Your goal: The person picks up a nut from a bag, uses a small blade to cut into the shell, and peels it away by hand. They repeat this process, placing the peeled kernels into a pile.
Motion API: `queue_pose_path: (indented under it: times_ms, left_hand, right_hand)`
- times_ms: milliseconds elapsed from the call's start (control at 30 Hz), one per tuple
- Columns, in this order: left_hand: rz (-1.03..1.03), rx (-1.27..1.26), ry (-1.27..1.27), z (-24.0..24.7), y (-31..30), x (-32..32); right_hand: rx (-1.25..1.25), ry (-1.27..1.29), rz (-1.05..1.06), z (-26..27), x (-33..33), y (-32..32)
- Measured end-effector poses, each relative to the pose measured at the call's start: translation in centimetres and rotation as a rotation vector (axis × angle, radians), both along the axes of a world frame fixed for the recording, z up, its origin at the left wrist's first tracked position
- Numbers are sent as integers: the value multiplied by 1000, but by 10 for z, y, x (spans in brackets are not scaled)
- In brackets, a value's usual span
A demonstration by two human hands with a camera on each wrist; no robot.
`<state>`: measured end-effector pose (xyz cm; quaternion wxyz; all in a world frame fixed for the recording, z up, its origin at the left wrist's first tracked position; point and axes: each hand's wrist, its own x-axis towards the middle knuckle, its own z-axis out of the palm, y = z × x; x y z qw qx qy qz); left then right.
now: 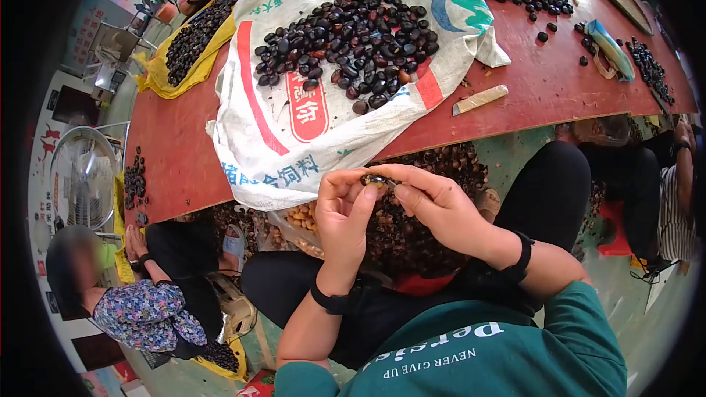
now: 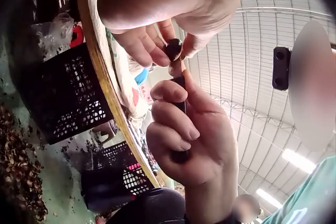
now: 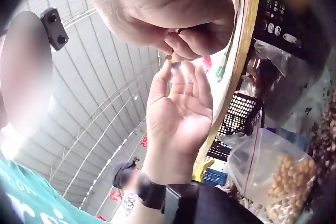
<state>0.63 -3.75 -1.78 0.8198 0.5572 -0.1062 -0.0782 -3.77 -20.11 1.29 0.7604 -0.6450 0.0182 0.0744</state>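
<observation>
Below the table edge, over the lap: both hands meet at one dark seed.

- Left hand: thumb and forefinger pinch the seed at the fingertips, the other fingers stand loosely upright behind it.
- Right hand: fingers curl round a dark-handled tool, and its short tip touches the seed's lower side.

Judgement on technique: the cut looks best kept shallow, with the tip entering the shell only. The pinch should sit on the seed's flanks, clear of the tip's path. Turning the seed rather than the tool should give better control, as the glossy shell looks slippery.

Materials:
- Seed: small, rounded, near-black with a shine, some pale flesh showing at one end.
- Seed pile: same glossy dark ovals, a few reddish-brown, heaped on a woven sack with a coarse white weave and printed colours.
- Sack lies on a red board table, matt and scuffed.
- Clear plastic bag, near the knees, holds pale yellow round kernels.
- Shell litter: dark, crumbly.
</observation>
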Motion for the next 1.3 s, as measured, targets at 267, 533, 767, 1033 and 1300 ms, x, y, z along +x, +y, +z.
queue_pose_path:
  times_ms: [267, 533, 767, 1033, 1300]
  left_hand:
    - [3, 84, -88, -1, -4, 0]
    - [-123, 2, 105, 12, -1, -3]
    - [-160, -259, 398, 6, 15, 2]
    - [-175, -318, 361, 1, 12, 1]
    - [-128, -232, 276, 2, 6, -3]
  right_hand:
    - [53, -34, -17, -5, -2, -8]
    - [-27, -7, -45, 5, 3, -36]
    - [-203, -138, 70, 12, 0, -24]
    - [-195, -298, 29, -1, -3, -4]
    - [-213, -356, -43, -9, -3, -1]
